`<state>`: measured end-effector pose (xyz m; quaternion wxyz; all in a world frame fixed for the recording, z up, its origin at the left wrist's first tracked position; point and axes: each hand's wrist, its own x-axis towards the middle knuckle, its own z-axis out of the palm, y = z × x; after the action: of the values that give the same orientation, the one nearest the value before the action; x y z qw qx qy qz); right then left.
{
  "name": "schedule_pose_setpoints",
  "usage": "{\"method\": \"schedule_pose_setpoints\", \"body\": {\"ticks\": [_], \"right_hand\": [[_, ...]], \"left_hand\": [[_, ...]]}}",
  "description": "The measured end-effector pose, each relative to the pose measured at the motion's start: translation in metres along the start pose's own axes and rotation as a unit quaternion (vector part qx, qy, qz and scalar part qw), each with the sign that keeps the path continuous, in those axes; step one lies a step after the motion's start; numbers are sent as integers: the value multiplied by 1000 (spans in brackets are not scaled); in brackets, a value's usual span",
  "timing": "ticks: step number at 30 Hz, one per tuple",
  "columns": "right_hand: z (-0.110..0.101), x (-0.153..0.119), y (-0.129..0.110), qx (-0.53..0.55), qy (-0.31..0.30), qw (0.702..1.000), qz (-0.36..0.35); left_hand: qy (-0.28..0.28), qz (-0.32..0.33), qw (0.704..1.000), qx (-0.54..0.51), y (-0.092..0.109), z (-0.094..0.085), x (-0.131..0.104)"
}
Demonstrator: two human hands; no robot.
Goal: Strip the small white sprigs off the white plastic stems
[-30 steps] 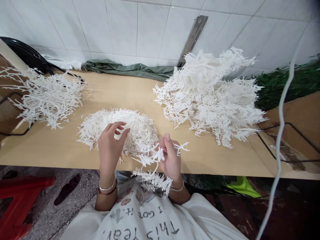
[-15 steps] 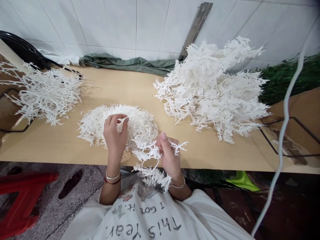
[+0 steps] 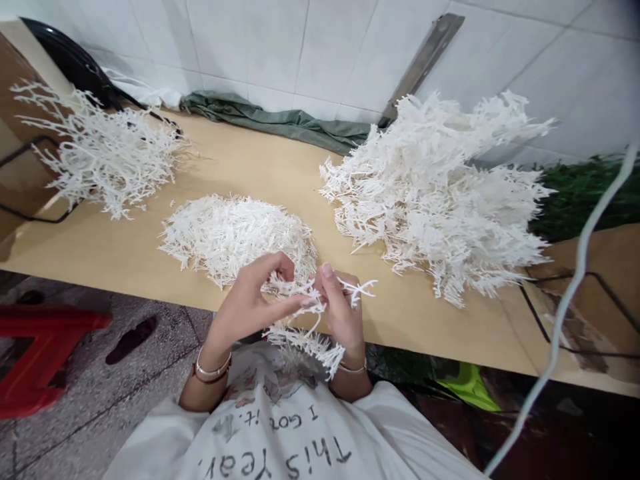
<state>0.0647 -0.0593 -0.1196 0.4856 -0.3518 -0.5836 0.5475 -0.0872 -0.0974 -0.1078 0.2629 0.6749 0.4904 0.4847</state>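
My right hand [image 3: 343,310] is closed on a white plastic branch [image 3: 307,343], its thumb on top. Forked tips stick out to the right of the fist, and feathery sprigs hang below it over the shirt. Beside it, my left hand [image 3: 255,297] has its fingers curled and its thumb stretched to the branch by the right fingertips. White sprig pieces show between its thumb and fingers; the exact grip is partly hidden. Just beyond the hands lies a heap of small white sprigs [image 3: 235,233] on the tan table [image 3: 260,160].
A tall pile of feathery white branches [image 3: 435,193] stands at the right, a looser pile of bare stems [image 3: 110,153] at the left. Green cloth [image 3: 280,123] runs along the tiled wall. A white cable [image 3: 575,280] hangs at right; a red stool [image 3: 40,353] stands lower left.
My left hand has moved from over the sprig heap, right and nearer to me, to the branch in my right hand. My right hand keeps its hold. The view has turned slightly.
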Motion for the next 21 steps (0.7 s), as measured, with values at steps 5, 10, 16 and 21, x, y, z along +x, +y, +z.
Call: {"method": "schedule_pose_setpoints", "body": {"ticks": [5,10,16,21], "right_hand": [[-2,3,-2,10,-73,997,-6],[4,-2,0,66,-48,997,-3],[10,-13,2,47,-144,987,59],[14,-21,4,-8,-187,979,87]], "left_hand": [[-17,-61,998,5,9,3,-12],[-25,-66,997,25,3,-1,-17],[88,-92,991,-45,-7,2,-28],[133,-81,987,-38,-4,5,-29]]}}
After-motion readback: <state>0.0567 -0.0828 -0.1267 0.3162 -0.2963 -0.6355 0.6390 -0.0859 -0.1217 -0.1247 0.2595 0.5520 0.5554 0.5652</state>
